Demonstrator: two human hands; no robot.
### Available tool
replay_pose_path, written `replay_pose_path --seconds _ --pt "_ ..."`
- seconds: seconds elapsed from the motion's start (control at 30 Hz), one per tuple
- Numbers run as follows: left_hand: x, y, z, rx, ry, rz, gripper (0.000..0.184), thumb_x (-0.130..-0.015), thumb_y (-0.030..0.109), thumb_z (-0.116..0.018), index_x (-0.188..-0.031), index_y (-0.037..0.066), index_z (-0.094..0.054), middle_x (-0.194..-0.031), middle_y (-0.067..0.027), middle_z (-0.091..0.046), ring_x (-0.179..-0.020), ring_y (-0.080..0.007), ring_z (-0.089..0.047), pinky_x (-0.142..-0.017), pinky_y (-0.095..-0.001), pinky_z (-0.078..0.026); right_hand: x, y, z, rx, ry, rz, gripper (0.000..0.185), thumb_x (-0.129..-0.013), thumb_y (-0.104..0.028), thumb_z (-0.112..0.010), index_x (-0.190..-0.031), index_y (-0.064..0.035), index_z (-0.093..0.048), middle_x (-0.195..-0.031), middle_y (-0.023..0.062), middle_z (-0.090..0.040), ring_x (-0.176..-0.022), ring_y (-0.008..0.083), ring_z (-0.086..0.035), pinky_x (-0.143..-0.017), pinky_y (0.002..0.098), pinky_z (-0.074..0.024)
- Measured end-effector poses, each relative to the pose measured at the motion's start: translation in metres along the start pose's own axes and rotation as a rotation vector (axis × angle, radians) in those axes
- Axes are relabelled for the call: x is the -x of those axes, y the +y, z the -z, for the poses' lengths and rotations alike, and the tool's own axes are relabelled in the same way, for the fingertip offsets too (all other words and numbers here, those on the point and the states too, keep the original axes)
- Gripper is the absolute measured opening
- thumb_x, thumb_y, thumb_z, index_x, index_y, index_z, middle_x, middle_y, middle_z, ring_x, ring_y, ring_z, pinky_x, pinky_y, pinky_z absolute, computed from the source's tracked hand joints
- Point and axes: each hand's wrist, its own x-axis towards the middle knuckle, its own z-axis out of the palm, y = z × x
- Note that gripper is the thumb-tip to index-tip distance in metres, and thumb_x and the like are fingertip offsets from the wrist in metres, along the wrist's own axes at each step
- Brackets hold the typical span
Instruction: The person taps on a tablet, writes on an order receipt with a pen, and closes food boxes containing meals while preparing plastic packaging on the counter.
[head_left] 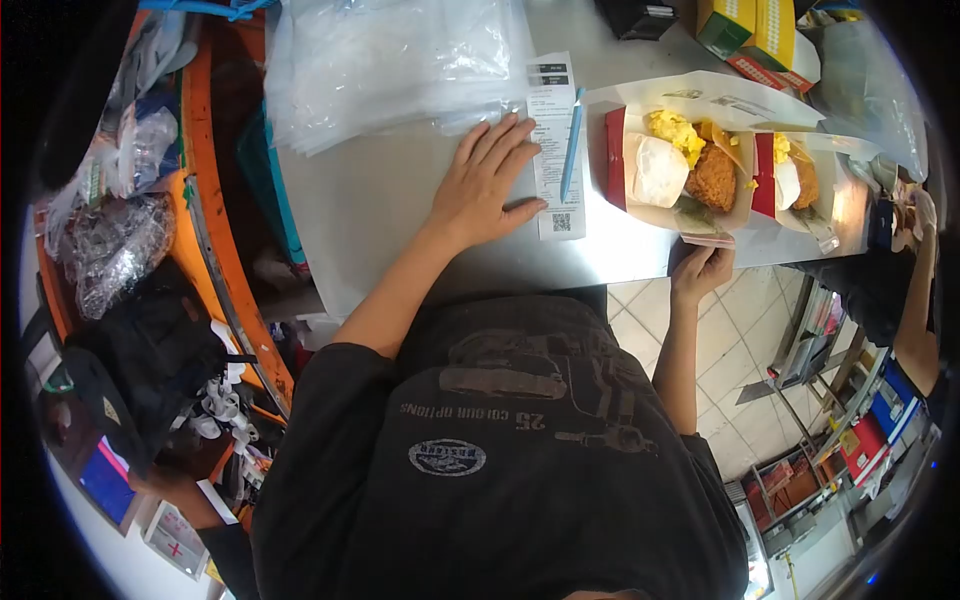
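Observation:
My left hand (488,182) lies flat with fingers spread on the metal counter (350,215), its fingertips and thumb over the left edge of a printed receipt (560,190). A blue pen (573,145) rests on the receipt. My right hand (700,270) is at the counter's near edge, fingers closed on a thin pinkish strip (708,240) against the near side of an open food box (615,160). That box holds a white bun (657,172), yellow egg (676,132) and a brown fried piece (712,178). A second box (766,172) with similar food stands to its right.
Clear plastic bags (400,70) lie at the back left. Yellow-green boxes (745,30) and a black holder (638,18) stand at the back right. Another person's arm (915,300) is at the far right; another's hand (180,490) shows at lower left. An orange shelf edge (200,200) runs along the left.

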Motion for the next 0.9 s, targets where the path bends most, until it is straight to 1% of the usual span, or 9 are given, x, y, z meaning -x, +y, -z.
replay_pose_path --seconds 0.2,0.3,0.4,0.47,0.53,0.6,0.7,0.8,0.9 --pt "0.001 -0.005 -0.004 0.038 0.065 -0.029 0.048 -0.071 0.036 -0.074 -0.108 0.008 -0.061 -0.138 -0.0115 -0.046 -0.131 -0.0282 -0.038 -0.109 -0.0457 -0.025 0.002 0.003 0.000 -0.005 0.017 0.016 0.025 -0.094 -0.021 -0.050 -0.087 0.0026 -0.058 -0.083 0.0115 -0.061 -0.077 0.0211 -0.059 -0.071 0.0305 -0.0464" --pt "0.000 -0.005 -0.004 0.041 0.067 -0.022 0.048 -0.069 0.035 -0.076 -0.106 0.009 -0.063 -0.137 -0.0108 -0.048 -0.130 -0.0283 -0.039 -0.109 -0.0456 -0.026 0.004 0.010 0.001 -0.012 0.003 0.009 0.022 -0.093 -0.018 -0.051 -0.092 0.0033 -0.056 -0.083 0.0107 -0.061 -0.077 0.0209 -0.059 -0.073 0.0305 -0.0468" --pt "-0.001 -0.005 -0.002 0.067 0.066 -0.010 0.048 -0.067 0.034 -0.078 -0.105 0.009 -0.063 -0.136 -0.0106 -0.049 -0.130 -0.0284 -0.040 -0.108 -0.0458 -0.027 0.004 0.006 0.002 -0.017 0.017 -0.022 0.030 -0.092 -0.016 -0.053 -0.113 0.0047 -0.048 -0.107 0.0154 -0.056 -0.083 0.0223 -0.059 -0.077 0.0316 -0.0480" --pt "-0.002 -0.005 -0.002 0.069 0.072 -0.011 0.048 -0.066 0.034 -0.078 -0.104 0.009 -0.064 -0.135 -0.0106 -0.050 -0.130 -0.0285 -0.040 -0.108 -0.0458 -0.027 -0.003 0.000 0.001 -0.086 0.047 -0.102 0.047 -0.092 -0.017 -0.054 -0.128 0.0047 -0.034 -0.125 0.0183 -0.042 -0.090 0.0234 -0.058 -0.080 0.0325 -0.0484" --pt "-0.001 -0.005 -0.004 0.074 0.079 -0.011 0.048 -0.065 0.034 -0.079 -0.103 0.009 -0.065 -0.135 -0.0106 -0.050 -0.130 -0.0287 -0.040 -0.108 -0.0459 -0.027 -0.014 -0.007 0.003 -0.131 0.056 -0.138 0.062 -0.092 -0.019 -0.053 -0.139 0.0041 -0.020 -0.139 0.0198 -0.028 -0.097 0.0243 -0.057 -0.083 0.0335 -0.0486" --pt "0.000 -0.006 -0.005 0.079 0.089 -0.014 0.047 -0.063 0.033 -0.080 -0.101 0.009 -0.066 -0.135 -0.0106 -0.051 -0.130 -0.0290 -0.041 -0.107 -0.0458 -0.028 -0.025 -0.014 0.004 -0.154 0.048 -0.132 0.072 -0.093 -0.022 -0.053 -0.144 0.0031 -0.008 -0.146 0.0201 -0.014 -0.102 0.0250 -0.055 -0.084 0.0344 -0.0486" --pt "0.000 -0.007 -0.006 0.101 0.099 -0.027 0.045 -0.062 0.033 -0.081 -0.098 0.010 -0.067 -0.134 -0.0108 -0.052 -0.130 -0.0294 -0.041 -0.107 -0.0457 -0.028 -0.023 -0.017 0.004 -0.042 0.036 -0.108 0.074 -0.094 -0.024 -0.052 -0.145 0.0031 -0.007 -0.146 0.0212 -0.016 -0.104 0.0239 -0.055 -0.085 0.0345 -0.0478" --pt "0.000 -0.005 -0.005 0.097 0.103 -0.029 0.042 -0.062 0.032 -0.081 -0.095 0.011 -0.068 -0.132 -0.0089 -0.054 -0.129 -0.0295 -0.042 -0.107 -0.0457 -0.028 -0.022 -0.008 0.002 -0.035 0.063 -0.048 0.073 -0.094 -0.025 -0.052 -0.145 0.0033 -0.007 -0.145 0.0216 -0.019 -0.102 0.0221 -0.054 -0.086 0.0347 -0.0468" --pt "0.001 -0.006 -0.005 0.072 0.088 -0.047 0.040 -0.063 0.032 -0.081 -0.094 0.012 -0.068 -0.130 -0.0064 -0.056 -0.130 -0.0292 -0.041 -0.107 -0.0457 -0.028 -0.019 -0.007 0.001 -0.069 0.055 -0.071 0.072 -0.094 -0.025 -0.052 -0.145 0.0032 -0.010 -0.143 0.0216 -0.024 -0.100 0.0205 -0.054 -0.088 0.0351 -0.0451"
